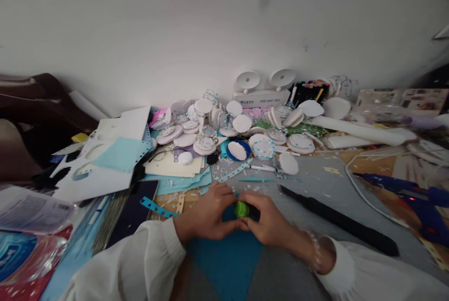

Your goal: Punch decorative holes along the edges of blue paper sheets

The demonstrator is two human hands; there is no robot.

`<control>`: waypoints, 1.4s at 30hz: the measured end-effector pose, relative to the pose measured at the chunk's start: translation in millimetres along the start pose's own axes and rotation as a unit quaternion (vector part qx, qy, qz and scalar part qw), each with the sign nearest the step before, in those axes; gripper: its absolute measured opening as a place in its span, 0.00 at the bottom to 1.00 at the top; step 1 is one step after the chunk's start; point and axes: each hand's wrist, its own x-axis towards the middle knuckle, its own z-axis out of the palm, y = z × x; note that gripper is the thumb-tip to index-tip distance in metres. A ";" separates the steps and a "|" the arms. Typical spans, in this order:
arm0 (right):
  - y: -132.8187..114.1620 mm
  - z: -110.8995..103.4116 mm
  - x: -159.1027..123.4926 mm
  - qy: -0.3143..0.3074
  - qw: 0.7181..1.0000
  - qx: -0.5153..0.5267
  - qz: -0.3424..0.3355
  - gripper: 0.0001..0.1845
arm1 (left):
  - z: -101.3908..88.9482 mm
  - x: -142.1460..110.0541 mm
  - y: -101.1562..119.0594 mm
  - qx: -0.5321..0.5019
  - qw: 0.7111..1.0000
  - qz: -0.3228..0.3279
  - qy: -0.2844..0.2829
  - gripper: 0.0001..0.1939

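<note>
My left hand (pixel 206 214) and my right hand (pixel 268 221) meet at the middle of the desk, fingers curled together around a small green round object (pixel 241 209), possibly a punch or tape roll. Both hands press it down on a blue sheet of paper (pixel 228 263) that lies on the grey mat. White sleeves cover both forearms, and a clear bead bracelet (pixel 314 249) sits on my right wrist. A strip of blue punched paper (pixel 156 207) lies just left of my left hand.
Several white round discs (pixel 242 123) are heaped at the back near a white twin-lamp device (pixel 263 90). White and blue cut card (pixel 112 156) lies at the left, a black ruler-like bar (pixel 336 221) and a blue glue gun (pixel 414 198) at the right.
</note>
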 end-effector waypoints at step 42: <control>-29.8 -31.2 -8.2 -0.027 0.972 -0.114 -0.203 0.13 | -8.5 -45.0 32.7 -0.043 0.981 -0.091 0.166 0.16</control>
